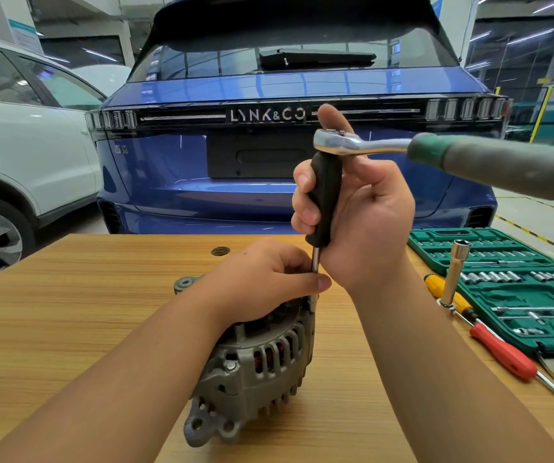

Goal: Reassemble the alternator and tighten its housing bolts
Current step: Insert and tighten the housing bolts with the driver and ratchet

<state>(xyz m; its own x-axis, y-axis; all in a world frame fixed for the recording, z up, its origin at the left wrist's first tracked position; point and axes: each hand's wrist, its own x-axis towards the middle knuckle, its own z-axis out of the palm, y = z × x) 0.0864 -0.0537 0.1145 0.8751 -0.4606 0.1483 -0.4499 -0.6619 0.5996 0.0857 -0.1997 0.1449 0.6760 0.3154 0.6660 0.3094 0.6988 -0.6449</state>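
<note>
Looking down from my head camera, I see a pale wood-grain surface in a garage, its far edge running across the middle of the view. Beyond that edge, at 12 o'clock, stands the rear of a blue car; a white car sits at 10 o'clock. The bare stretch of the surface lies from 7 to 10 o'clock; the floor shows past the far-right corner.

The alternator rests at the centre, near my edge. My left hand lies on top of it, fingers curled, thumb and fingers pinching the metal shaft of the driver just above the housing. My right hand is wrapped round the driver's black handle, holding it upright, index finger raised behind the ratchet seated on its top; the ratchet's green handle points out to 2 o'clock.

At 3 o'clock an open green socket case crowds the right side. Just beside it lie a yellow screwdriver, a red screwdriver and an upright long socket.
</note>
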